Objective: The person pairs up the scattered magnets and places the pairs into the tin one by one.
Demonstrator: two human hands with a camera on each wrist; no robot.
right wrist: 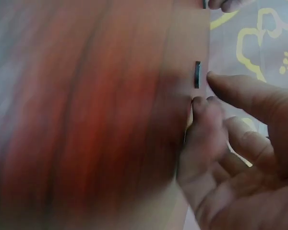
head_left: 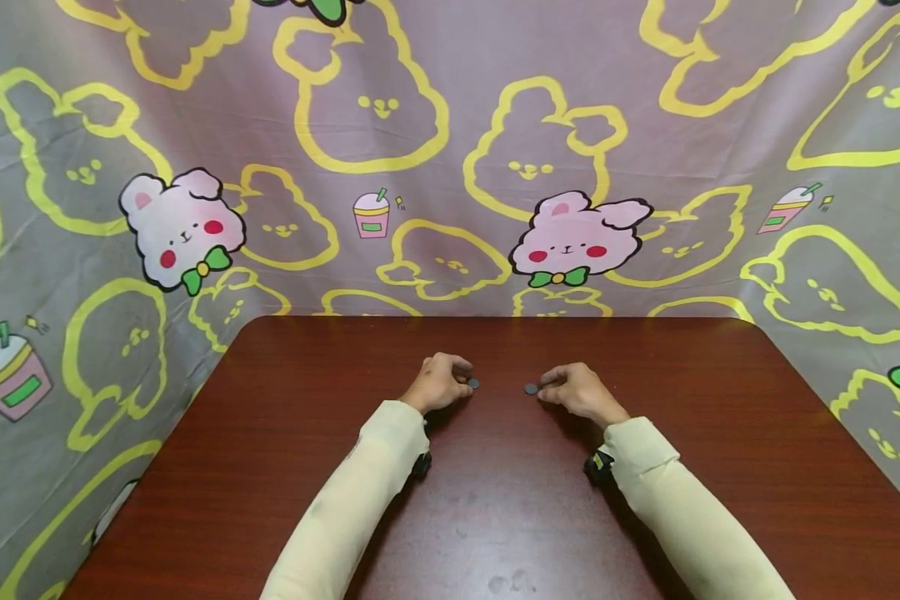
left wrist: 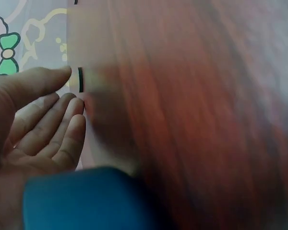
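Two small, flat, dark grey discs lie on the brown table a short way apart. Beside the left disc (head_left: 474, 384) is my left hand (head_left: 438, 383), its thumb and fingers spread and bent slightly toward it. The left wrist view shows this disc (left wrist: 80, 79) edge-on, just beyond the thumb tip. My right hand (head_left: 579, 392) rests by the right disc (head_left: 531, 389), fingertips right at its edge. In the right wrist view that disc (right wrist: 198, 74) stands apart from the thumb, with the fingers loosely bent. Neither disc is between finger and thumb.
The dark reddish-brown table (head_left: 495, 517) has rounded far corners. Behind it and along both sides hangs a cloth (head_left: 450, 100) printed with cartoon rabbits and drink cups. Dark devices (head_left: 598, 465) are strapped at both wrists, near the cream sleeves (head_left: 345, 517).
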